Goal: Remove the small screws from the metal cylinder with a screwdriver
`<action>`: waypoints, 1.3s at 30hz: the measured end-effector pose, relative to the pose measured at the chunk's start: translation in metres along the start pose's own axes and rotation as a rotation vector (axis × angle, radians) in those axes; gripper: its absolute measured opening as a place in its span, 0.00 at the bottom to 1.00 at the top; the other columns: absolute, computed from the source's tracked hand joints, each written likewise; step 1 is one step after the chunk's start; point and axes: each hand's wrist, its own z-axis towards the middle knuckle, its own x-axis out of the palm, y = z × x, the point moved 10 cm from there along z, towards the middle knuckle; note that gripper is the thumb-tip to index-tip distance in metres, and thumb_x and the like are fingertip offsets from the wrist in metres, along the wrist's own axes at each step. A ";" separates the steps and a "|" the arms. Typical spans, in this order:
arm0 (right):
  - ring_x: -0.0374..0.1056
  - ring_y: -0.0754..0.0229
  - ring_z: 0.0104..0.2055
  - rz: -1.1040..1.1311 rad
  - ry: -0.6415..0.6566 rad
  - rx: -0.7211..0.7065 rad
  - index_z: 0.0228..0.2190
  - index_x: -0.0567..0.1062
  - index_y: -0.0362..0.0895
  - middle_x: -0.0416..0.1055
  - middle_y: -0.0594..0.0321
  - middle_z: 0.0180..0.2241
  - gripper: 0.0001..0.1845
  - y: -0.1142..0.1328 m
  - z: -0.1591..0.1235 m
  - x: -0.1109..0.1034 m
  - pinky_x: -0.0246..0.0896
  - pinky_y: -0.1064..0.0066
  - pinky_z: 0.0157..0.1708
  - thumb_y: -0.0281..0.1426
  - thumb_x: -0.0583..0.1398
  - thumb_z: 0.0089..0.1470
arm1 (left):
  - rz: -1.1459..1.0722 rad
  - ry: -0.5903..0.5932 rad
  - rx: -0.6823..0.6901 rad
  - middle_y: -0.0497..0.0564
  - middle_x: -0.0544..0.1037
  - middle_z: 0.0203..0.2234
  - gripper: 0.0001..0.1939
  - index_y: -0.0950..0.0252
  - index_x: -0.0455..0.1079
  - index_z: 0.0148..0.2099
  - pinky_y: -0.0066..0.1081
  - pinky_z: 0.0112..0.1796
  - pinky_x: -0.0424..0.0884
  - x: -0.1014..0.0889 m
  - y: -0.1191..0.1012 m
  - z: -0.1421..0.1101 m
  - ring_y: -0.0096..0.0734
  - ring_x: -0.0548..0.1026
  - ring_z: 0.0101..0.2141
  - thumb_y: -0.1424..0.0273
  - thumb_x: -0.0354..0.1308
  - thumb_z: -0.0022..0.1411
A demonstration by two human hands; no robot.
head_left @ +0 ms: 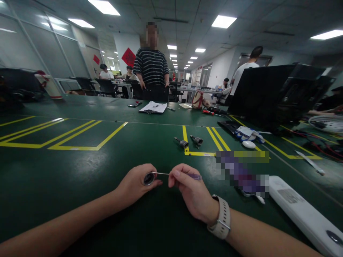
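My left hand (pixel 135 185) is closed around a small round metal part (pixel 148 178) with a dark opening, held just above the green table (pixel 80 171). My right hand (pixel 191 191) pinches a thin screwdriver (pixel 177 175) with a purple handle; its slim shaft runs left and its tip meets the metal part. A pale watch sits on my right wrist. Two similar small metal parts (pixel 182 143) (pixel 197 140) lie further back on the table by yellow tape lines.
A white remote-like device (pixel 302 214) lies at the right. White gloves and a mouse (pixel 249 144) sit near a black monitor (pixel 270 94). A person in a striped shirt (pixel 151 67) stands across the table behind papers (pixel 153 107). Other people sit further back.
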 end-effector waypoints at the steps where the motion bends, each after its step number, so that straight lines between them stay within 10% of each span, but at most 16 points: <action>1: 0.64 0.64 0.27 0.010 -0.005 -0.015 0.25 0.73 0.42 0.68 0.65 0.22 0.07 0.005 0.001 0.000 0.59 0.70 0.32 0.32 0.60 0.49 | 0.020 -0.010 0.002 0.45 0.70 0.22 0.10 0.64 0.64 0.26 0.26 0.24 0.60 -0.002 -0.002 0.002 0.28 0.67 0.24 0.63 0.57 0.52; 10: 0.65 0.61 0.29 -0.222 -0.117 -0.158 0.25 0.74 0.42 0.69 0.63 0.23 0.11 0.024 -0.001 -0.014 0.59 0.68 0.34 0.34 0.55 0.54 | 0.007 -0.233 0.087 0.44 0.66 0.21 0.09 0.63 0.61 0.25 0.27 0.26 0.61 -0.014 -0.014 0.030 0.28 0.66 0.24 0.66 0.55 0.53; 20: 0.62 0.64 0.28 -0.545 -0.081 -0.093 0.28 0.70 0.43 0.68 0.64 0.27 0.06 0.012 -0.009 -0.003 0.58 0.72 0.29 0.33 0.58 0.52 | 0.042 -0.197 0.183 0.45 0.67 0.22 0.09 0.63 0.61 0.25 0.28 0.28 0.61 -0.002 -0.017 0.030 0.28 0.66 0.25 0.67 0.53 0.56; 32: 0.65 0.60 0.35 -0.106 -0.055 0.023 0.29 0.71 0.43 0.72 0.60 0.32 0.06 -0.011 -0.002 -0.006 0.59 0.69 0.33 0.32 0.58 0.53 | -0.177 -0.258 0.131 0.42 0.63 0.21 0.12 0.63 0.58 0.24 0.26 0.25 0.61 -0.008 -0.008 0.027 0.25 0.64 0.23 0.66 0.56 0.55; 39: 0.64 0.61 0.34 -0.228 -0.115 -0.014 0.28 0.72 0.43 0.73 0.60 0.32 0.06 -0.010 -0.005 -0.012 0.58 0.68 0.33 0.32 0.58 0.52 | 0.020 -0.272 0.168 0.44 0.65 0.21 0.10 0.64 0.60 0.24 0.28 0.27 0.61 -0.007 -0.013 0.027 0.27 0.65 0.25 0.70 0.54 0.56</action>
